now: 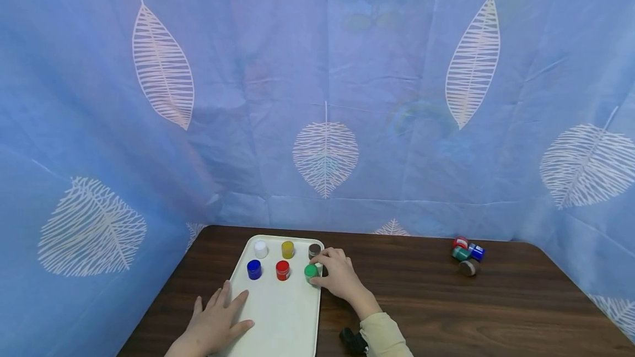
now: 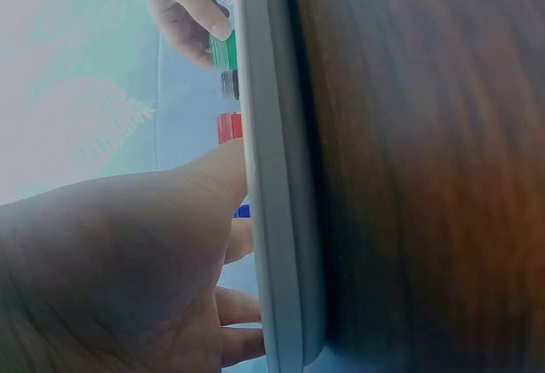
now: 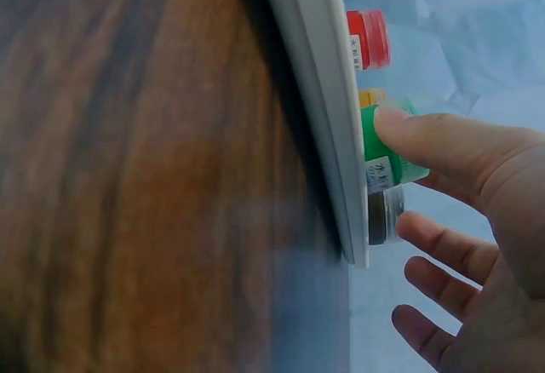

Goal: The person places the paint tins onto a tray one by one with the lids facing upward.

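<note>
My right hand [image 1: 341, 277] pinches a small green paint jar [image 1: 311, 271] between thumb and forefinger, at the right side of a white tray [image 1: 285, 321]. In the right wrist view, the thumb lies over the green jar's lid edge, and the other fingers are spread apart. Just behind stands a dark brown jar [image 1: 314, 250]. My left hand [image 1: 214, 321] rests with spread fingers on the tray's left edge. Beyond its fingertips is a blue jar [image 1: 254, 270]. A red jar [image 1: 283, 270] stands between the blue and green ones.
White [image 1: 261, 249] and yellow [image 1: 288, 249] jars stand in the tray's back row. To the far right on the wooden table [image 1: 421, 291] lies a loose group of red, green [image 1: 461, 253], blue and brown jars. A blue leaf-patterned cloth [image 1: 387, 169] hangs behind the table.
</note>
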`<state>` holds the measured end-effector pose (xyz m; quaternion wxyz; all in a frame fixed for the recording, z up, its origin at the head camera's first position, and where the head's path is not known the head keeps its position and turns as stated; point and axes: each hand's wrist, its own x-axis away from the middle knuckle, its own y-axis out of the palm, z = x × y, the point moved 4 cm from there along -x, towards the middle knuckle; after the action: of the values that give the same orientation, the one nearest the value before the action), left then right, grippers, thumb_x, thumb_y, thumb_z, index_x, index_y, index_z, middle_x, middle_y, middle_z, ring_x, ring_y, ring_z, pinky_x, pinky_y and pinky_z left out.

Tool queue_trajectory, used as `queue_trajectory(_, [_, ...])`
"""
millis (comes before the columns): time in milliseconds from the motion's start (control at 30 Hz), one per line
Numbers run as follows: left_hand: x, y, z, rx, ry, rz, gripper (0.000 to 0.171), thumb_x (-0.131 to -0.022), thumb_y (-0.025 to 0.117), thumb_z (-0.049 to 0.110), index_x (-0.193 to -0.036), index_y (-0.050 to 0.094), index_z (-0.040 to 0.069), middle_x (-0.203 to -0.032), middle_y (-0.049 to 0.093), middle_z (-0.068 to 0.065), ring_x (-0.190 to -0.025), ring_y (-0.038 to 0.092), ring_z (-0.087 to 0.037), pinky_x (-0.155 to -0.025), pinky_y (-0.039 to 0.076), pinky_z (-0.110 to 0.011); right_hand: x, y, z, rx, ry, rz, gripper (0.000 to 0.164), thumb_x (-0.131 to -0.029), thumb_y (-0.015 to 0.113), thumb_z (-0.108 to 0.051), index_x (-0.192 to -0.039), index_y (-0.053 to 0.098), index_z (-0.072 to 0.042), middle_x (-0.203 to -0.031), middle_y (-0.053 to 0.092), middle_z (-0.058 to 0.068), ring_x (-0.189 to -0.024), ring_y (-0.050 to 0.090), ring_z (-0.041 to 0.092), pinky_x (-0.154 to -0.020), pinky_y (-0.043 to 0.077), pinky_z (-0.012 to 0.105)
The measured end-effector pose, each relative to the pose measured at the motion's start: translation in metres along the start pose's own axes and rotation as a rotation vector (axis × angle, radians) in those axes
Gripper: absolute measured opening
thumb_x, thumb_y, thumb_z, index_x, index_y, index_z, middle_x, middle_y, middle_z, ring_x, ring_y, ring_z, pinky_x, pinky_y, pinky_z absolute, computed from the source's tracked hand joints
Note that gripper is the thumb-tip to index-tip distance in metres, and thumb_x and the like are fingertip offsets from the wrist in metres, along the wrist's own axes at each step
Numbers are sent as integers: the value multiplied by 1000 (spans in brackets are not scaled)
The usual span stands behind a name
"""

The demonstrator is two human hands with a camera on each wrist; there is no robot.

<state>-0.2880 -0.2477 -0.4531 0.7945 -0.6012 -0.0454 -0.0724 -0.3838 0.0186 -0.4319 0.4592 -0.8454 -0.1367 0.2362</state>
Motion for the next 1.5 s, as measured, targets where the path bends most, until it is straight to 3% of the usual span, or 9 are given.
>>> queue_trajectory(200, [-1,1,1,6,-8,-17,82,-80,62,67,-142,50,14,-155,26,-32,-139,29,-53,-104,7,-81,2,1,7,-20,51,-18,37,-83,77,-31,-116,68,-17,-124,57,11,-120,46,35,-92,39,55])
queue_trajectory(533, [-1,-1,6,2,-2,-13,81,-81,61,66,-142,49,14,-155,26,-32,-138,29,-54,-104,7,-81,5,-13,14,-35,39,7,40,-85,76,-30,-120,66,-14,-125,57,12,-122,46,36,-91,39,55])
queue_trajectory(833, [1,-4,5,-1,18,10,79,-83,60,65,-142,49,14,-154,26,-32,-137,32,-53,-103,9,-82,8,-41,33,-49,55,135,33,-86,75,-25,-116,68,-14,-122,60,12,-121,48,40,-97,38,64])
queue_trajectory(1167, [3,-5,2,4,1,-7,80,-83,61,65,-143,49,13,-154,27,-33,-137,31,-54,-103,8,-82,21,-71,70,-71,168,226,33,-87,74,-28,-117,68,-15,-130,58,16,-130,40,43,-100,32,69])
queue_trajectory(1500, [2,-2,0,-2,-4,-11,83,-82,60,68,-144,47,14,-154,26,-33,-138,30,-55,-103,7,-82,40,-102,102,-83,268,304,35,-87,73,-26,-119,67,-10,-132,55,19,-129,38,45,-101,26,70])
